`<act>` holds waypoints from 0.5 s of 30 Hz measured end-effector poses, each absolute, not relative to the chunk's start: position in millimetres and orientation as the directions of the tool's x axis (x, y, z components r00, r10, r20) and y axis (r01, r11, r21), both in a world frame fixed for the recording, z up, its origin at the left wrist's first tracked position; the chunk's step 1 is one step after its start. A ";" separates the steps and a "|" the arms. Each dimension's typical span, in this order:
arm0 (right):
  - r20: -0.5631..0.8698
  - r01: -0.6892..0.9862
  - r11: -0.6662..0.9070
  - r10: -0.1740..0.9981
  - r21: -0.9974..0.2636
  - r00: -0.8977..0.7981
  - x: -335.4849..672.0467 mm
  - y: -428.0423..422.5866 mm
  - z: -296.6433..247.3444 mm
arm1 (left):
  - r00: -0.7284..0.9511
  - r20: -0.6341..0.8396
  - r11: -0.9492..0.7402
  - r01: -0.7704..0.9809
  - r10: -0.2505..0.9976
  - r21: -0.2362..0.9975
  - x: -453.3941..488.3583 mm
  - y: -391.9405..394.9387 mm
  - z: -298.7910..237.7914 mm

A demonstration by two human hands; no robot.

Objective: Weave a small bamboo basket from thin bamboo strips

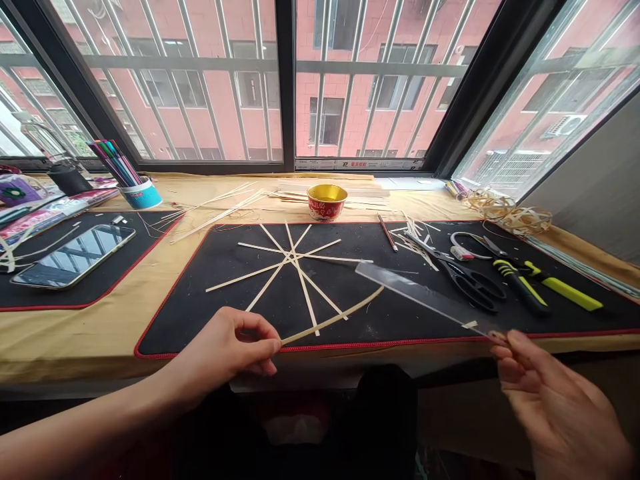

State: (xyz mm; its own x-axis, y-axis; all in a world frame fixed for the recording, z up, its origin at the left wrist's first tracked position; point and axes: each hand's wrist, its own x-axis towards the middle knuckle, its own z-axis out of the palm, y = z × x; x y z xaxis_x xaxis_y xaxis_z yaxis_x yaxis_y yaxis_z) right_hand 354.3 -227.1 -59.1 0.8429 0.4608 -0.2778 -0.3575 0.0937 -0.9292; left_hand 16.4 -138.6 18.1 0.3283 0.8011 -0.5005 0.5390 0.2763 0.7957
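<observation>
My left hand pinches one end of a thin, slightly curved bamboo strip, which reaches up to the right over the black mat. In my right hand is the near end of a clear plastic ruler; its far end points left, close to the strip's tip. A small pale piece shows along the ruler's lower edge. Beyond the strip, several flat bamboo strips lie crossed on the mat like the spokes of a wheel.
A red bowl with a gold inside stands behind the mat. To the right lie a pencil, short sticks, black scissors and a black-and-yellow tool. Leftward are a phone and a cup of pens.
</observation>
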 end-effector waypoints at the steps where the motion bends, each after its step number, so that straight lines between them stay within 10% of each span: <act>1: -0.235 -0.325 0.125 0.461 -0.937 0.856 356.6 -220.5 -53.2 | 0.318 -0.505 0.293 0.527 0.802 0.797 17.3 -138.4 18.4; 11: 0.519 0.388 0.352 0.464 -0.852 0.718 379.5 -143.4 -31.3 | 0.313 -0.496 0.292 0.519 0.810 0.803 16.4 -138.3 21.2; 15: 0.865 0.910 0.241 0.461 -0.338 0.199 387.0 -152.7 -25.6 | 0.301 -0.501 0.297 0.526 0.812 0.797 13.0 -137.9 18.0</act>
